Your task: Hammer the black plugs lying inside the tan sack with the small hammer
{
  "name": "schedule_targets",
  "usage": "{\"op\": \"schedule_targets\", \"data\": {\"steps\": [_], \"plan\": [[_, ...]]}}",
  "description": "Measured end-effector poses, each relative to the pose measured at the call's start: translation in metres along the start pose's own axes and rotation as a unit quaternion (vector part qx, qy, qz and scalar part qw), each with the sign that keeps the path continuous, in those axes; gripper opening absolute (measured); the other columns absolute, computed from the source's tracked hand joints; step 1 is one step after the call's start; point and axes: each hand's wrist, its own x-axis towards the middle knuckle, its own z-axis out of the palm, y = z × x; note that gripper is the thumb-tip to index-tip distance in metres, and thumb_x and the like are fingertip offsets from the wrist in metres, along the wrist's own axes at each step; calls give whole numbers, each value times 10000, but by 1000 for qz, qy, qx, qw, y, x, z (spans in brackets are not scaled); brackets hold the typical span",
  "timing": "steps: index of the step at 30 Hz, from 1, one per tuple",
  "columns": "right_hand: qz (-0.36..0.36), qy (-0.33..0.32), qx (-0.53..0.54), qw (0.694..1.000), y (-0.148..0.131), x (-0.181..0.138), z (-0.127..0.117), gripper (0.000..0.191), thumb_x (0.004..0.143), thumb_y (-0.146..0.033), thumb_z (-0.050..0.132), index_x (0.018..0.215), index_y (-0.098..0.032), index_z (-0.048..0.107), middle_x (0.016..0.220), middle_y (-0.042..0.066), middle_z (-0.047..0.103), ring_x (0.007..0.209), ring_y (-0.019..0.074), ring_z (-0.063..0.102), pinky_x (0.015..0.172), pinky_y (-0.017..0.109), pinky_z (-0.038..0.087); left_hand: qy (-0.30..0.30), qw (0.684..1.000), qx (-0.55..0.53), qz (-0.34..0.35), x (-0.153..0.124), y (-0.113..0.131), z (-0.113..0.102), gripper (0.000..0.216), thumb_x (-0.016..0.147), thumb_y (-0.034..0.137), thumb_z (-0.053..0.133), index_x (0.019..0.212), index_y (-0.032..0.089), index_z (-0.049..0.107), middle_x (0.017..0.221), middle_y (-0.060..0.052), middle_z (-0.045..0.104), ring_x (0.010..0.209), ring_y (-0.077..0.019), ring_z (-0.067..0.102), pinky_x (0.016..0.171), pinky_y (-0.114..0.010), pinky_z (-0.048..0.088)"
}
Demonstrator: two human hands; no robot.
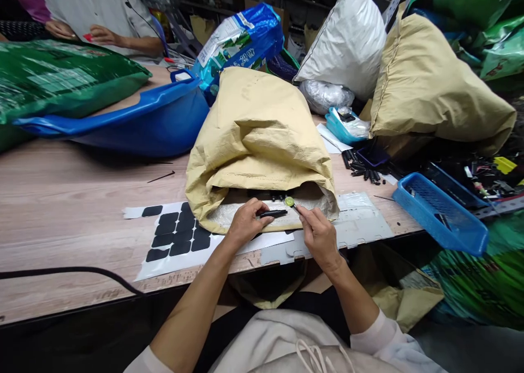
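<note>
A tan paper sack (262,143) lies on the table with its mouth turned towards me, showing a whitish woven lining. At the mouth, my left hand (248,220) is closed on a slim black pen-like piece (273,213). Close by on the right, my right hand (317,232) pinches a small tool with a round yellow-green head (290,201) on a thin shaft. The tool's head is just right of the black piece, apart from it. Several small dark pieces (278,196) show inside the sack; the deeper part is hidden.
A white sheet with black rounded stickers (180,231) lies left of the sack. A blue basin (143,122) stands behind it. To the right are loose black pieces (362,165) and a blue basket (442,214). Across the table, a co-worker's hands (102,35) hold something red.
</note>
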Motion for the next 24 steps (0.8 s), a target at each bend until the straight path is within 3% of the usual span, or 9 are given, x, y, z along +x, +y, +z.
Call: {"op": "schedule_targets", "data": {"steps": [8,12,14,17,20,22,24], "plan": [[-3,27,-208,978,37,-1,0,316,1029,-174,532,1231,-246,764,894,65,650,857,210,543,762,293,417,-13,1000,24,7,2,2,-2,135,808,331,753,884,225,719,827,6,606,720,-165,566,691,-288,445],[-2,31,-214,976,39,-5,6,302,1025,-198,545,1233,-250,757,908,67,637,876,219,522,773,303,405,-17,999,-39,33,-19,30,-11,158,887,353,701,952,209,716,916,-30,679,759,-174,596,719,-294,472],[-2,31,-212,977,38,-5,6,300,1026,-203,544,1236,-248,754,907,66,631,882,220,520,768,304,400,-74,991,-95,52,-43,50,-13,191,952,369,650,1033,212,721,971,-41,728,809,-180,634,756,-288,489],[-7,36,-212,977,38,-5,6,291,1027,-206,548,1232,-241,752,902,65,625,879,222,516,767,311,398,-235,960,-146,54,-85,62,-2,214,981,389,630,1057,221,740,938,-26,759,831,-177,666,774,-266,491],[-13,43,-210,977,38,-5,6,282,1030,-207,552,1229,-236,751,901,64,624,870,226,511,764,320,398,-328,939,-97,-21,-120,36,31,207,952,397,645,1019,230,748,913,-14,764,824,-190,676,763,-270,499],[-14,46,-211,976,38,-5,6,283,1035,-210,547,1229,-236,750,902,66,624,870,227,510,763,323,398,-323,940,-31,-108,-134,4,59,269,957,395,602,1135,248,741,1038,-35,791,935,-235,711,845,-316,537],[-12,45,-214,976,37,-5,7,285,1036,-209,543,1230,-237,750,903,68,624,872,228,511,763,324,398,-293,945,34,-138,-140,-29,83,344,957,401,591,1245,272,727,1224,-70,774,1142,-298,695,987,-387,535]]}}
